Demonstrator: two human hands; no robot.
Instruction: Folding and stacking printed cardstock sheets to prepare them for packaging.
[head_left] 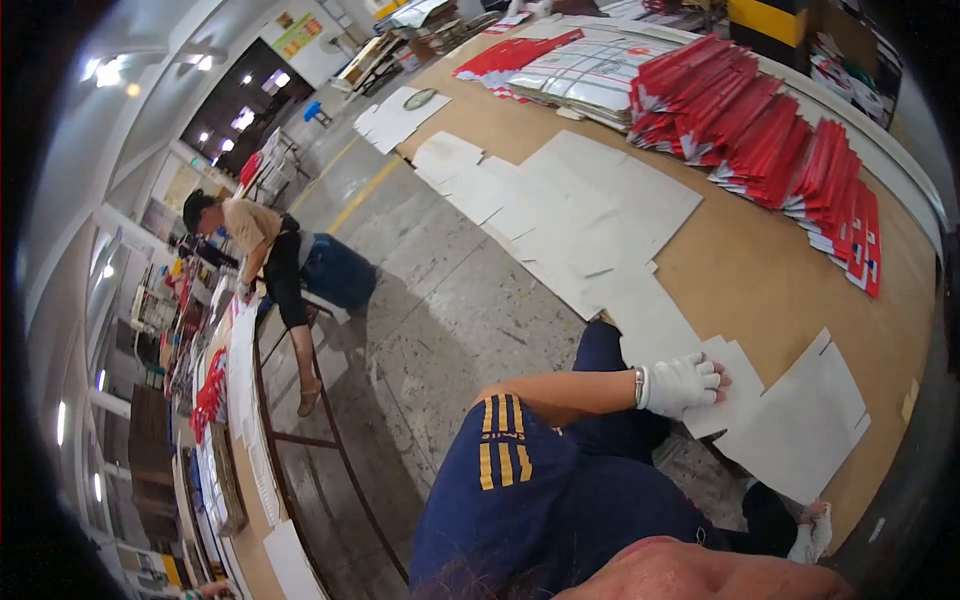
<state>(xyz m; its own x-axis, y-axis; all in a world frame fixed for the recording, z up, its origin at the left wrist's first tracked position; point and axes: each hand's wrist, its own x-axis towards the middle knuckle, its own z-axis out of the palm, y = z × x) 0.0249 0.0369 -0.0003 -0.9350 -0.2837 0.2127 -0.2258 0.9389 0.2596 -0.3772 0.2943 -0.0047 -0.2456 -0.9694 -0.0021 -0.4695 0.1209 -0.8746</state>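
Note:
My left hand (683, 386), in a white glove with bare fingertips, lies on a white flat sheet (735, 385) near the table's edge. Its fingers are stretched out and grip nothing. A larger white notched sheet (800, 430) lies just to the right, overlapping it. At that sheet's near corner is my right hand (812, 535), gloved too and small in the view. Its fingers are partly hidden, so their grip cannot be made out. Further white sheets (600, 200) with slits spread up the table, overlapping one another.
The brown tabletop (740, 260) carries a long fanned row of red-and-white flat folded pieces (740, 120). Beside it lies a strapped white bundle (590, 75). Leftward, across the concrete floor (430, 290), a person (255, 240) works at another table near a blue barrel (340, 270).

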